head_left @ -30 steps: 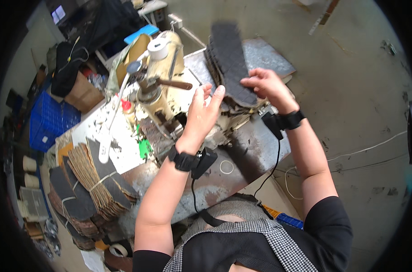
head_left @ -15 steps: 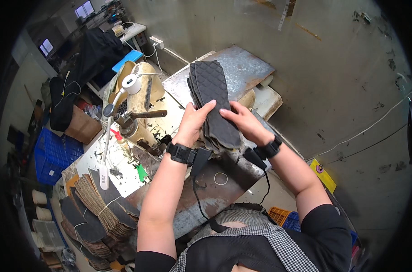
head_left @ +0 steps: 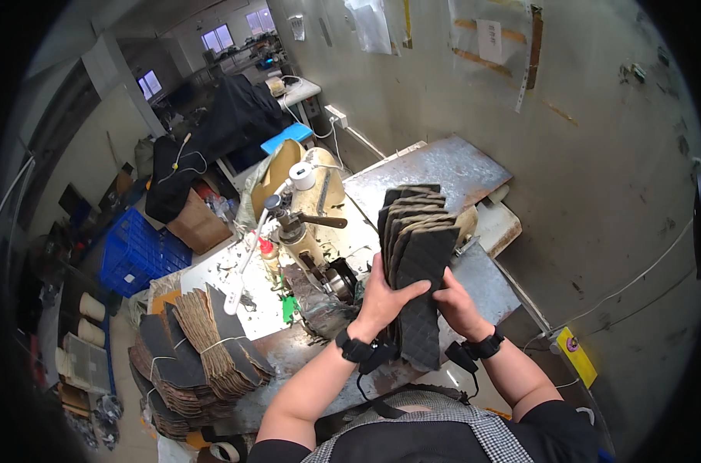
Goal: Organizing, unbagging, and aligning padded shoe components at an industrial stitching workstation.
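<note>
A thick stack of black quilted fabric pieces [head_left: 424, 266] is held up between my two hands, above the metal bench. Its far ends are fanned into steps, showing paler brownish edges. My left hand [head_left: 389, 299] grips the stack's left side, with the thumb lying across the top piece. On the right edge, my right hand [head_left: 458, 305] is closed around the stack with bent fingers; some fingertips are hidden behind it. Just left of the stack stands a cream machine [head_left: 308, 247] with a metal lever.
Tied bundles of dark pieces [head_left: 219, 339] lie at the bench's left end. A small white lamp [head_left: 302, 176] and a red-capped bottle [head_left: 268, 251] are by the machine. A blue crate [head_left: 144, 251] stands at left. The grey wall [head_left: 597, 193] bounds the right side.
The stack's far ends, nearly even before, are now fanned out in steps. My hands have shifted their hold toward the stack's sides. The view has tilted, showing more of the room.
</note>
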Motion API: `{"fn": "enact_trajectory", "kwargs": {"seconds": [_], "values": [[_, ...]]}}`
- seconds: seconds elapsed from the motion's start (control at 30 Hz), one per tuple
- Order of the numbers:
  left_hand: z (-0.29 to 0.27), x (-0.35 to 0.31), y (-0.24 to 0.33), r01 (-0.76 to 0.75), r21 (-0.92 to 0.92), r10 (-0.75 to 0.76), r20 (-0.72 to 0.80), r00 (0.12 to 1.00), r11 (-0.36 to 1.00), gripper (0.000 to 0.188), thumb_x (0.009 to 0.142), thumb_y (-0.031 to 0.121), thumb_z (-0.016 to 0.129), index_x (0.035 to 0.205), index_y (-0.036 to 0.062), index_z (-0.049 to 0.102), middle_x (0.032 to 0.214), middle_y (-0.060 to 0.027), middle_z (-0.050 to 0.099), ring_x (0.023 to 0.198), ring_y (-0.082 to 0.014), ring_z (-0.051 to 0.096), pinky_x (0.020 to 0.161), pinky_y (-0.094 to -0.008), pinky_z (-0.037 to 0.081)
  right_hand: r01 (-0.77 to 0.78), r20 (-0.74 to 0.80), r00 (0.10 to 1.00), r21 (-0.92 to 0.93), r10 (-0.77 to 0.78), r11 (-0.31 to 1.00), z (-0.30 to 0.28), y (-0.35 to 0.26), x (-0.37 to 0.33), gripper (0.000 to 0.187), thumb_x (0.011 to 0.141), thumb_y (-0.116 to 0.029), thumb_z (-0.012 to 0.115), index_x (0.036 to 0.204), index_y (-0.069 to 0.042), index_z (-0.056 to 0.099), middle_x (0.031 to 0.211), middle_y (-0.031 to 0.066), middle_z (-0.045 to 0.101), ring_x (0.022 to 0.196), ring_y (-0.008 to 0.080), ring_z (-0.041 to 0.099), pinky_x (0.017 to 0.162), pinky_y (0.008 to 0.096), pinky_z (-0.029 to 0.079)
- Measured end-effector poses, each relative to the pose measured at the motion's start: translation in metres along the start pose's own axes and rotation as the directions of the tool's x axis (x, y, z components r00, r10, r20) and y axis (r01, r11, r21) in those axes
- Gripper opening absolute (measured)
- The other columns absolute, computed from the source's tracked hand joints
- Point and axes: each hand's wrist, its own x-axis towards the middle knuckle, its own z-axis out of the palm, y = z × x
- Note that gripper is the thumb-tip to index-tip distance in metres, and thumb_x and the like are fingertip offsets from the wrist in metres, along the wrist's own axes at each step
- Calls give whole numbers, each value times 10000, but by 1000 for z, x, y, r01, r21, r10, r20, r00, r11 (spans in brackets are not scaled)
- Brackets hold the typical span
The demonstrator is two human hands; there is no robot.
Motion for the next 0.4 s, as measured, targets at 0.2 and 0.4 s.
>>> {"fn": "enact_trajectory", "kwargs": {"seconds": [0.2,0.4], "values": [[-24,-47,0,78,-56,-74,71,995,995,704,666,149,850,1217,-30,450,1136,-104,589,1029,-167,568,915,-311,460,-211,-218,970,-975,-107,74,-36,100,-36,386,761,-259,719,1006,15,602,898,178,613,853,354,601,766,419,495],[-50,-105,7,91,-6,-88,205,975,996,842,664,181,863,1331,-17,388,1264,-126,524,1153,-175,503,1014,-322,391,-107,-95,953,-994,-289,-26,-68,180,-34,325,747,-255,703,905,7,591,1036,242,568,923,386,574,774,468,479]]}}
